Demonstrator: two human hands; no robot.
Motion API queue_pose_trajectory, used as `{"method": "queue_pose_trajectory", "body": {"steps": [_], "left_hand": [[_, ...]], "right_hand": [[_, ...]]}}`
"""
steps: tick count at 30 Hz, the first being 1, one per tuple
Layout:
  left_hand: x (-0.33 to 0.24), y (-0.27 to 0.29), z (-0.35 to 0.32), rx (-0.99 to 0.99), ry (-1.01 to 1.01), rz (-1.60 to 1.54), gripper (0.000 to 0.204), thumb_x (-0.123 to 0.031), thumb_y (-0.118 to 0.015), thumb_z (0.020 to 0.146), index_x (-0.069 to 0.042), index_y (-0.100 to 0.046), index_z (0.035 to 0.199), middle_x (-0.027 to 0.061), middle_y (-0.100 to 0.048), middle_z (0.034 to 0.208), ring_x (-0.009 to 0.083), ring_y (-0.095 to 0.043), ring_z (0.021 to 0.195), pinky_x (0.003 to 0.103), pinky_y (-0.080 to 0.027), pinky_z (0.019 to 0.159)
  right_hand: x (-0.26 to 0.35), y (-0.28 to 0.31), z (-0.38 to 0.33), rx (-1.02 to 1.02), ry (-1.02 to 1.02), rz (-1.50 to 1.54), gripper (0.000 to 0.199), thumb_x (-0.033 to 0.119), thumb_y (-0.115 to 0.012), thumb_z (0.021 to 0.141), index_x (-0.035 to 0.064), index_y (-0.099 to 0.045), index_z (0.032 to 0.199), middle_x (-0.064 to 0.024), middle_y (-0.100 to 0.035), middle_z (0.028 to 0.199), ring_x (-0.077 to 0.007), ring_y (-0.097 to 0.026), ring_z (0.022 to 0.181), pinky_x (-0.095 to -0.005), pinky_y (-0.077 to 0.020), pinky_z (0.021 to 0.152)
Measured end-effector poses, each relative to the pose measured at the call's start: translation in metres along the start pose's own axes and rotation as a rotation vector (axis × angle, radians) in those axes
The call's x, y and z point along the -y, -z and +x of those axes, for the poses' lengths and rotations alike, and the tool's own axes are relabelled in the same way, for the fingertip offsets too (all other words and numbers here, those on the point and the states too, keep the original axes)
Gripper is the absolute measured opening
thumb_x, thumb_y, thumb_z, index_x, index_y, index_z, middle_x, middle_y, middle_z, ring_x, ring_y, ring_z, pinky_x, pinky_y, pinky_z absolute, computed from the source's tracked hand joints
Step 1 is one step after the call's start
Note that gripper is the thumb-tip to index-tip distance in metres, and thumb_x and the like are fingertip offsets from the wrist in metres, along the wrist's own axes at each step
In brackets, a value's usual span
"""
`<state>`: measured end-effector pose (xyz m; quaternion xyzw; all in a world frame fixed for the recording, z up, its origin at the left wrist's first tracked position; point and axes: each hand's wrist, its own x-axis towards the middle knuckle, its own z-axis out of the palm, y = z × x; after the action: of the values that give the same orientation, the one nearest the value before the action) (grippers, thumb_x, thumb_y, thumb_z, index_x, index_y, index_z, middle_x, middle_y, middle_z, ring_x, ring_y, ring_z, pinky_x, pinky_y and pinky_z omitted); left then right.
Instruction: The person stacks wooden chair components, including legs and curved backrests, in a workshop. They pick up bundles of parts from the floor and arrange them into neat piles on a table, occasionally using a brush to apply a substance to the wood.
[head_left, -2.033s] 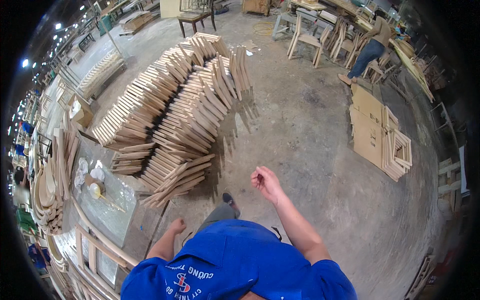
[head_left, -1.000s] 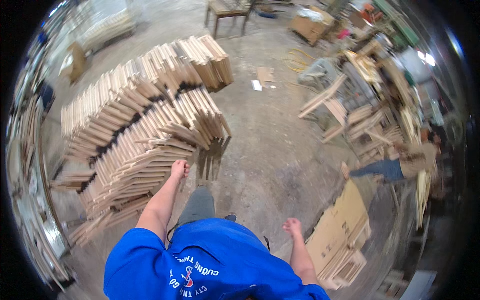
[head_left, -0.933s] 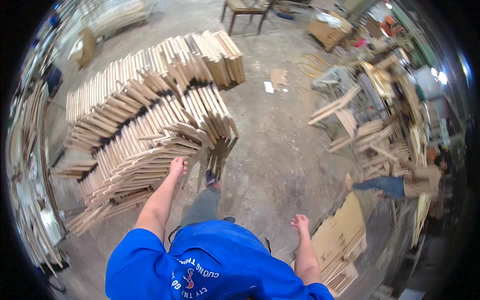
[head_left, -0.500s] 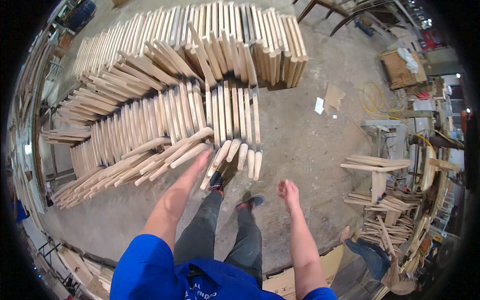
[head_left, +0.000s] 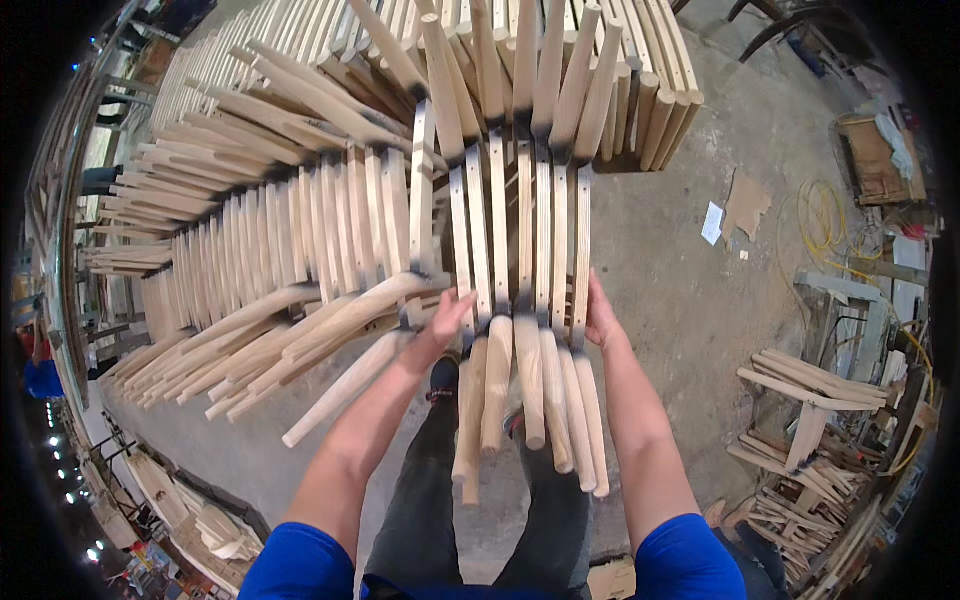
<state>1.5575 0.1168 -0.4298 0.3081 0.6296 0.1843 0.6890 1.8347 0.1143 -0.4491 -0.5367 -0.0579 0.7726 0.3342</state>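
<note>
Between my two hands stands a row of several wooden leg frames (head_left: 526,240). Each has a flat, light rail with small drilled holes and round tapered legs, darkened at the joints. My left hand (head_left: 452,318) grips the left side of this row near its lower joints, the thumb showing against a rail; its other fingers are partly hidden. On the opposite side my right hand (head_left: 598,312) wraps the outermost rail, fingertips out of sight behind it. The near legs point down toward my own legs. Close to my left wrist lies a longer row of similar frames (head_left: 290,230).
Behind, a packed stack of frames (head_left: 655,70) spans the back. On the concrete floor (head_left: 690,260) to the right lie brown cardboard (head_left: 747,203) and a white sheet (head_left: 712,223). A yellow hose (head_left: 822,222) and a pile of wooden parts (head_left: 805,500) are farther right.
Both hands have reached forward and taken hold of the right-end frames from either side. My right hand was free over the floor before. The view has moved closer to the frames.
</note>
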Motion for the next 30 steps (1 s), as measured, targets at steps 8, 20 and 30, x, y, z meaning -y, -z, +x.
{"method": "queue_pose_trajectory", "body": {"steps": [8,20,30], "left_hand": [[0.008,-0.022,0.029,0.158,0.071,-0.302,0.062,-0.041,-0.055,0.083,-0.007,-0.032,0.129,0.0105,-0.046,0.123,0.0219,-0.048,0.108,0.037,-0.042,0.088],[0.124,-0.033,-0.132,0.443,0.140,-0.120,0.080,-0.036,-0.063,0.079,-0.004,-0.017,0.136,0.0116,-0.038,0.131,0.0199,-0.036,0.122,0.033,-0.030,0.099],[0.266,-0.039,-0.334,0.247,-0.123,-0.313,0.090,-0.011,-0.073,0.068,-0.006,-0.016,0.138,0.0125,-0.039,0.131,0.0211,-0.040,0.118,0.031,-0.033,0.098]], "right_hand": [[-0.029,0.014,0.001,0.116,0.054,0.221,0.074,0.066,-0.037,0.081,0.0069,-0.046,0.125,-0.0080,-0.055,0.116,-0.0193,-0.055,0.100,-0.0361,-0.0456,0.086],[-0.226,0.009,-0.176,-0.028,0.111,0.514,0.073,0.065,-0.032,0.084,0.0085,-0.039,0.130,-0.0090,-0.048,0.126,-0.0226,-0.050,0.110,-0.0365,-0.0440,0.091],[-0.330,-0.061,-0.372,-0.169,0.169,0.227,0.070,0.062,-0.037,0.084,0.0078,-0.041,0.129,-0.0105,-0.051,0.121,-0.0251,-0.054,0.101,-0.0376,-0.0436,0.089]]}}
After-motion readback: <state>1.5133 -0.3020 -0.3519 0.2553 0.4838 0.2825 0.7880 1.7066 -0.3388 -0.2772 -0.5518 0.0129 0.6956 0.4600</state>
